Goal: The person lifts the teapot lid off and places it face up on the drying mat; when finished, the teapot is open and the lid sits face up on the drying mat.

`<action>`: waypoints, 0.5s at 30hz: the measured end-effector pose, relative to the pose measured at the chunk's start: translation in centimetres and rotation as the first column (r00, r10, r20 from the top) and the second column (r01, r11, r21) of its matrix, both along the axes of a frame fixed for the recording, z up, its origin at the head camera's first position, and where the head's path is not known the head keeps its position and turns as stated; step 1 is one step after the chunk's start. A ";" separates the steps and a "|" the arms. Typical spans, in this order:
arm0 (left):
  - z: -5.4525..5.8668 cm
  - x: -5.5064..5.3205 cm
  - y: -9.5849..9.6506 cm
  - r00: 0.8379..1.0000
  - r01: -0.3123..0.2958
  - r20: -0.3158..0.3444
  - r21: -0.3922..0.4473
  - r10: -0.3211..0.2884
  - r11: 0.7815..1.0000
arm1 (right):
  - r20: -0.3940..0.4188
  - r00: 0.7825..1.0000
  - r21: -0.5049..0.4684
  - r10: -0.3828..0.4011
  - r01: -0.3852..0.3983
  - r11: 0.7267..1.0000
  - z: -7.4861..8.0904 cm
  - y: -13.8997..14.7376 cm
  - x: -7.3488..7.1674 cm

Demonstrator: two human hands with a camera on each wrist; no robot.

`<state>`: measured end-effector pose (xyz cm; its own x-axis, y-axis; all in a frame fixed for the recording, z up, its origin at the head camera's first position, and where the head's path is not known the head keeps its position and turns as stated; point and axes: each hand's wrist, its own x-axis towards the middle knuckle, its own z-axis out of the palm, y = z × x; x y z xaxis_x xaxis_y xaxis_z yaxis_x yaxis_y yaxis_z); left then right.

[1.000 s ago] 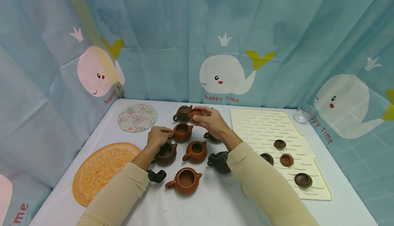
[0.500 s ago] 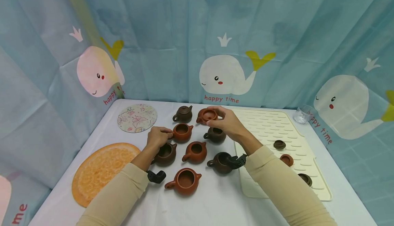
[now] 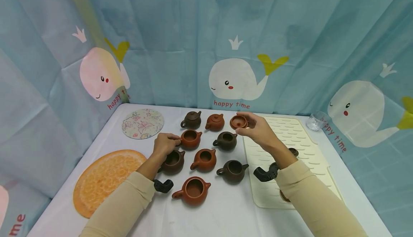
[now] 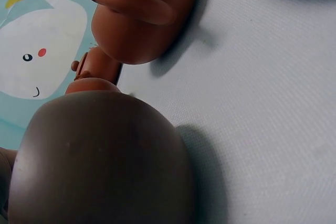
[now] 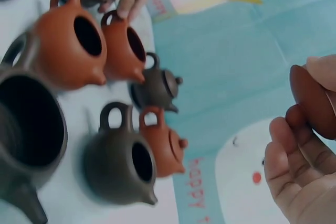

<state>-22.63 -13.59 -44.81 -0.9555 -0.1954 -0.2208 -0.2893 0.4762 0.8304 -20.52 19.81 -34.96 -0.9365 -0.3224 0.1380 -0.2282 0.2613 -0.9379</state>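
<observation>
With right hand (image 3: 256, 129), pinching red lid (image 3: 238, 122) between thumb and fingers, hollow side up, knob down. With left hand (image 3: 166, 144), pinching red pot (image 3: 191, 140) by its handle, mouth uncovered, spout to the right. Holding lid off table (image 3: 232, 208), well apart from red pot, just right of lidded red pot (image 3: 215, 122) and near far-left corner of cream mat (image 3: 277, 126). Just behind red pot: lidded dark pot (image 3: 192, 120). Just in front, partly behind left hand: dark pot (image 3: 173, 162), also large at bottom of left wrist view. In front and to the right: middle red pot (image 3: 205, 160). Farther right: back dark pot (image 3: 226, 141) and, nearer, right dark pot (image 3: 233, 171). Nearest of all: front red pot (image 3: 194, 190). Uncovered on all four of these last. On cream mat, beside right arm: dark lid (image 3: 294, 151), partly hidden, with more partly covered by wrist and sleeve. Past mat's right edge: glass (image 3: 316, 121). At left of table: floral mat (image 3: 143, 123) far, orange mat (image 3: 109, 179) nearer. On both arms: beige sleeves (image 3: 129, 201). Behind everything: blue curtain (image 3: 177, 32) printed with whales and "happy time".
</observation>
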 end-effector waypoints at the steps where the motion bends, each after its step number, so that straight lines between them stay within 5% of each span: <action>1: 0.0 0.0 0.0 1.000 0.002 0.002 0.002 -0.002 1.000 | 0.000 1.000 0.001 -0.005 0.005 1.000 0.0 0.4 0.1; 15: -0.1 0.0 -0.1 1.000 0.009 -0.007 0.001 -0.009 1.000 | 0.039 0.993 0.098 -0.110 0.106 0.990 -1.2 5.5 0.7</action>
